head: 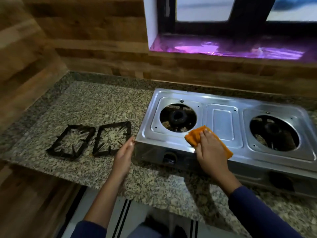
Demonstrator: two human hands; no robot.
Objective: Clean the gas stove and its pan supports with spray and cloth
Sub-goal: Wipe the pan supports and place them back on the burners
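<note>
Head camera looks forward and down, seemingly close over the stove (223, 121).

Nothing to read at this moment: no brand, label or number shows on the steel stove (223, 122), its front knob (169, 158), the orange cloth (194, 136) or the dark pan supports (116, 124).

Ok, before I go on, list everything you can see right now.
Wood-panelled wall: one, brown, background.
Speckled granite countertop: one, grey-brown, against wall.
Stainless steel two-burner gas stove: one, silver, on countertop, right.
Black square metal pan supports: two, black, side by side on countertop left of stove.
Orange cloth: one, orange, on stove top.
Window sill: one, lit purple, above stove.
Hands: two; left hand touches stove's left front corner, right hand presses cloth.
</note>
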